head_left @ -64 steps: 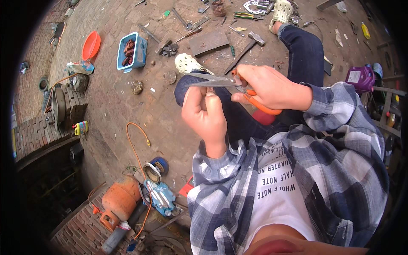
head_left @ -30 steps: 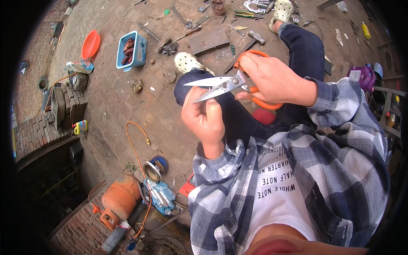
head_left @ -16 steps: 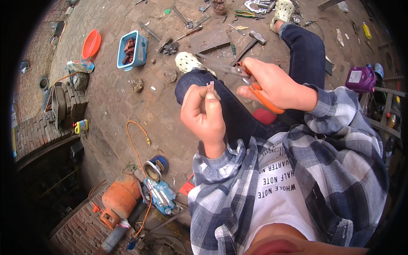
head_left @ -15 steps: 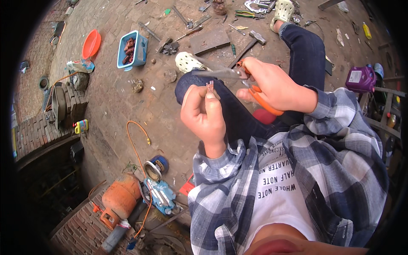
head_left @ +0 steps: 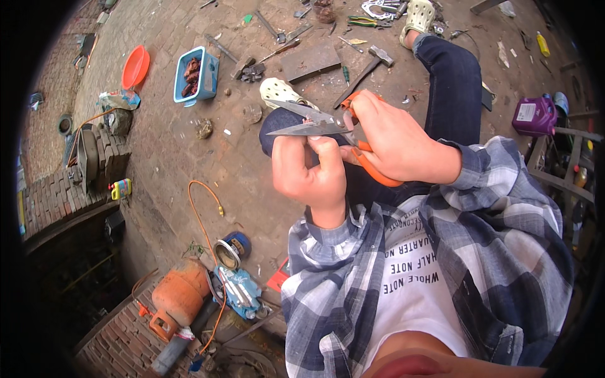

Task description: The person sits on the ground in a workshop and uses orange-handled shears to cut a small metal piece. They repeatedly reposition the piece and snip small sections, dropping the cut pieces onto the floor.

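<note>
My right hand (head_left: 403,142) grips orange-handled scissors (head_left: 315,128), its fingers wrapped round the handles. The blades are spread apart and point left, just above my left hand (head_left: 307,173). That hand is closed, thumb against forefinger, in a pinch on a small reddish piece. Only a bit of the small reddish piece (head_left: 308,120) shows, between the blades; the lower blade hides the rest. Its kind is too small to make out. Both hands are over my knee in dark jeans.
A blue plastic tub (head_left: 208,77) with reddish-brown scraps stands at the left, near an orange-red basin (head_left: 135,67). Ahead lie a flat block (head_left: 311,62), a hammer (head_left: 380,57) and pliers (head_left: 368,22). An orange gas cylinder (head_left: 181,291) lies lower left; a purple jug (head_left: 535,117) stands right.
The scissors have come down and left to my left hand, their blades now spread around the small piece. My left hand has shifted slightly right.
</note>
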A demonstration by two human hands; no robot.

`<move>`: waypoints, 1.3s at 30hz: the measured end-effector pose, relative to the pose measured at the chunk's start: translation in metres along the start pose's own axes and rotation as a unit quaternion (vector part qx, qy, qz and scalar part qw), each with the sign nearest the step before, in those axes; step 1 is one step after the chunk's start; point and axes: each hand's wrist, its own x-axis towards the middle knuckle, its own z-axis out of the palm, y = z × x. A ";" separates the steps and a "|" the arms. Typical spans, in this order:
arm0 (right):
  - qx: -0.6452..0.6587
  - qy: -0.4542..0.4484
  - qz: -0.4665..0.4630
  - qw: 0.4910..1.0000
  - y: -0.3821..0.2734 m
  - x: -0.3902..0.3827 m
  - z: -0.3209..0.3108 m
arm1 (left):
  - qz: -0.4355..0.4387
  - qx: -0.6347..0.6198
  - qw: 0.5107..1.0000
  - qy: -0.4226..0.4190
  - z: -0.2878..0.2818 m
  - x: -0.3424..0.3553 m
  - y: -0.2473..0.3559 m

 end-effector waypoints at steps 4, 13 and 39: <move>0.016 -0.012 0.010 1.000 -0.003 0.000 0.003 | 0.031 0.054 0.998 0.012 -0.002 0.000 0.001; 0.050 -0.014 0.011 0.999 -0.006 -0.002 0.005 | 0.033 0.083 0.996 0.022 -0.002 -0.002 0.001; 0.043 0.001 -0.009 0.999 -0.010 0.004 0.002 | 0.055 0.087 0.994 0.023 -0.002 0.000 0.005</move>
